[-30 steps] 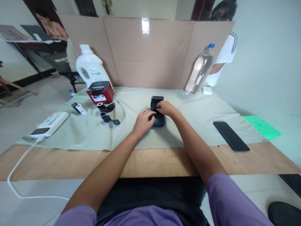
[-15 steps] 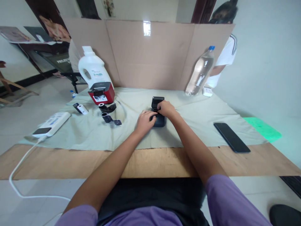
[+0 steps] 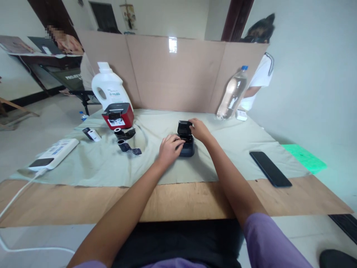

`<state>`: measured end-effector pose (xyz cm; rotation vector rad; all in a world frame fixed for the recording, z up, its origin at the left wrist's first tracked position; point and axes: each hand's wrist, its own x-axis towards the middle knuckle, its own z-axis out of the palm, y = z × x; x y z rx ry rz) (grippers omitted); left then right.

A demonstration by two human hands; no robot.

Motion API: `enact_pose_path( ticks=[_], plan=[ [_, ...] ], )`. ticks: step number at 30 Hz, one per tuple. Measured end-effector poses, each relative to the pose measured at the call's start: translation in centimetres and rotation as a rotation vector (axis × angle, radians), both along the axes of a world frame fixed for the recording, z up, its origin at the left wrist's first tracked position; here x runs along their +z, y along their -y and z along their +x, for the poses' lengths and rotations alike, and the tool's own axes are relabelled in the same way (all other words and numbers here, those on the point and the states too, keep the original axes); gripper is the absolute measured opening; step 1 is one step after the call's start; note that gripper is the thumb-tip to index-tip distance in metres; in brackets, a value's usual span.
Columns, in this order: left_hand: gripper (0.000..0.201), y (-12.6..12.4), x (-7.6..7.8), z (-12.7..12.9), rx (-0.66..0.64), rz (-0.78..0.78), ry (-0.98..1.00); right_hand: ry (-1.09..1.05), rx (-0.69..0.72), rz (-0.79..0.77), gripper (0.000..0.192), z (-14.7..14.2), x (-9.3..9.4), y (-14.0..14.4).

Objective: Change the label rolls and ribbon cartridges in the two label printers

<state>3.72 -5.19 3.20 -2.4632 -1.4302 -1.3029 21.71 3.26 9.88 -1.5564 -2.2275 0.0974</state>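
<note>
**Both hands on a small black device at mid-table**

Nearest the table's (image 3: 173,203) front edge lies bare wood; a pale green cloth (image 3: 92,167) covers the rest of the top. Toward the front right corner a black phone (image 3: 270,169) lies flat on the cloth, its near end reaching the wood. Toward the left edge a white power strip (image 3: 52,153) lies with its cable running off the front.

In the middle of the cloth sits the small black device (image 3: 185,143), its lid raised at the far end. The left hand (image 3: 169,148) rests on the near left side of the device, fingers curled loosely and touching its body. The right hand (image 3: 198,128) is at the lid, fingers bent over its right edge and gripping it; neither hand is spread wide.

Left of the device lie black strap-like parts (image 3: 127,141). Beyond them stands a red box-shaped device (image 3: 118,115), and behind it a white jug (image 3: 108,88). Near the far right corner stands a clear plastic bottle (image 3: 232,93). A cardboard screen (image 3: 173,72) lines the far edge.
</note>
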Motion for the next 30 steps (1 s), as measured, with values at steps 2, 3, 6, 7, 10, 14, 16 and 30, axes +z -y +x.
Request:
enact_pose_path(
  ticks=[2, 3, 6, 7, 10, 14, 16, 30],
  plan=[
    [0.022, 0.2, 0.1, 0.0, -0.001, 0.027, -0.062, -0.004, 0.048, -0.011, 0.038, 0.3, 0.2, 0.0],
    [0.022, 0.3, 0.2, -0.1, -0.006, 0.035, -0.091, 0.004, 0.076, -0.024, 0.036, 0.4, 0.4, 0.1],
    [0.022, 0.5, 0.3, -0.2, -0.020, 0.044, -0.153, 0.080, 0.179, -0.157, 0.032, 0.6, 1.4, 0.8],
    [0.023, 0.5, 0.3, -0.3, -0.022, 0.044, -0.168, 0.109, 0.212, -0.219, 0.031, 0.6, 1.7, 1.0],
    [0.024, 0.4, 0.4, -0.6, -0.036, 0.037, -0.211, 0.156, 0.266, -0.316, 0.030, 0.4, 2.4, 1.6],
    [0.025, 0.1, 0.3, -1.1, -0.117, -0.025, -0.212, 0.181, 0.225, -0.263, 0.027, 0.3, 2.4, 1.6],
    [0.028, 0.1, 0.3, -1.3, -0.147, -0.059, -0.181, 0.174, 0.158, -0.271, 0.036, 0.4, 2.2, 1.5],
    [0.037, 0.5, -0.5, -2.3, -0.183, -0.270, -0.045, 0.009, -0.125, -0.803, 0.058, -0.6, 2.2, 1.8]
  ],
)
